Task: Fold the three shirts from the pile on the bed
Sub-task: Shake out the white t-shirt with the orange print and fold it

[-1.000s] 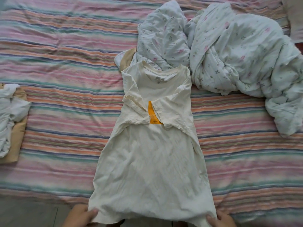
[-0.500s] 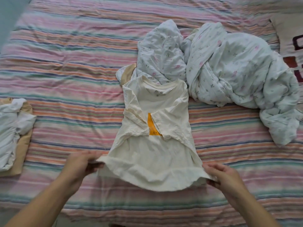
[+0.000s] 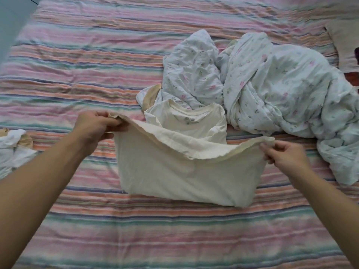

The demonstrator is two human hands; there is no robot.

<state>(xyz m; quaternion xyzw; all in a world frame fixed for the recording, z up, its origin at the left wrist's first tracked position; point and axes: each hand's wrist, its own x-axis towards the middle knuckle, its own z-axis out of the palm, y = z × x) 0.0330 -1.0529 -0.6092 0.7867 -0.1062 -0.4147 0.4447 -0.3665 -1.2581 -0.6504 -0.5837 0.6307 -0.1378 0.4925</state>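
Striped bed [image 3: 81,220], floral quilt [image 3: 281,98] heaped far right. Cream shirt [image 3: 184,175] mid-bed, hem lifted toward collar. Left hand [image 3: 95,126] and right hand [image 3: 285,158] each pinch a hem corner, fingers curled. Advice: keep hem taut and level, land it square on the collar.

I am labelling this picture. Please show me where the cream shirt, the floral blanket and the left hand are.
cream shirt [image 3: 186,177]: head view, on the folded-up lower body.
floral blanket [image 3: 281,90]: head view, on its crumpled middle.
left hand [image 3: 95,126]: head view, on the back of the hand.
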